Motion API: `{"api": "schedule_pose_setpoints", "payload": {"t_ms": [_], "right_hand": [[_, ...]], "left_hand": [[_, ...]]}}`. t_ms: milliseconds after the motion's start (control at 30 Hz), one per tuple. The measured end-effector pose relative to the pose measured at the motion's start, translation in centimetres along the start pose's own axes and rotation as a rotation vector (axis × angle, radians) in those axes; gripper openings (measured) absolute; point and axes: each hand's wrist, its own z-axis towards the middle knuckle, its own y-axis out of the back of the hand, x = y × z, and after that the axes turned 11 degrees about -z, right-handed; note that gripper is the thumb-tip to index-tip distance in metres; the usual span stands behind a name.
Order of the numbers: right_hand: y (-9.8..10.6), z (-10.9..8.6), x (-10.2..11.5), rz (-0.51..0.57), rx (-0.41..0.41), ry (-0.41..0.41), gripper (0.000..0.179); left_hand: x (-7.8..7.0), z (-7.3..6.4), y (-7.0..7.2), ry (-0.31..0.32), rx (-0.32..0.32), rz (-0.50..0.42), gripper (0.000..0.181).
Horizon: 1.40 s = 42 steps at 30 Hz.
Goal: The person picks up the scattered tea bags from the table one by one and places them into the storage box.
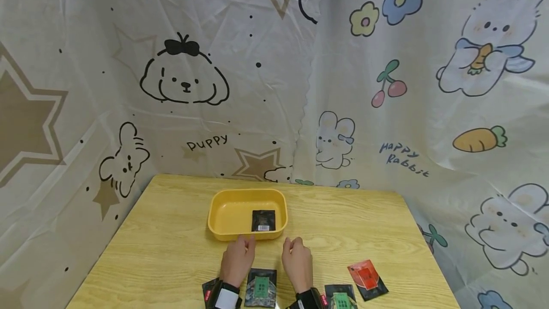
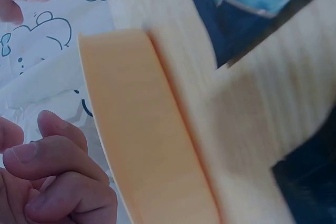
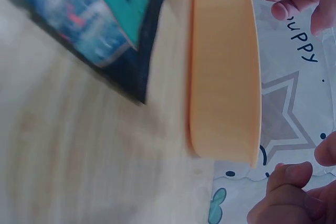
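Note:
My left hand point(image 1: 238, 259) hovers at the front side of a yellow plastic tray point(image 1: 233, 235), its fingers loosely curled with nothing visible in them. To its right, my right hand point(image 1: 298, 261) hangs near the tray's front right corner, also loosely curled around nothing. Inside the tray, at the right, lies a small black packet point(image 1: 263, 218) with a white barcode label. On the table between my wrists is a black packet with a green label point(image 1: 261, 287). Both wrist views show the tray's outer wall point(image 2: 142, 124) and the curled fingers point(image 3: 286, 198) apart from it.
A dark packet point(image 1: 208, 291) is partly covered by my left wrist. Right of my right wrist lie another green-labelled packet point(image 1: 340, 297) and a red and black packet point(image 1: 368, 279). The wooden table point(image 1: 343, 223) meets a cartoon-printed curtain point(image 1: 266, 108) at the back.

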Motion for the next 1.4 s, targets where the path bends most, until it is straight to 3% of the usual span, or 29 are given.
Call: {"api": "schedule_pose_setpoints", "payload": {"t_ms": [133,367,767,1100,1400], "right_hand": [[-0.2,-1.5,-0.2,-0.007,0.041,-0.036,0.029],[-0.3,-3.4,-0.4,0.003,0.077,-0.078,0.028],[-0.8,-6.0,-1.3,-0.022,0.109,-0.094,0.028],[-1.8,-7.3,-1.3,-0.086,0.111,-0.109,0.030],[-1.7,-7.5,-1.4,-0.121,0.136,-0.106,0.030]], "left_hand": [[0.4,-1.1,0.1,0.061,0.023,0.025,0.028],[1.0,-2.4,0.4,0.087,0.100,0.072,0.029],[2.5,-4.3,0.4,0.189,0.173,0.132,0.032],[3.1,-5.7,0.1,0.213,0.186,0.131,0.034],[2.6,-5.9,-0.2,0.278,0.210,0.184,0.030]]}}
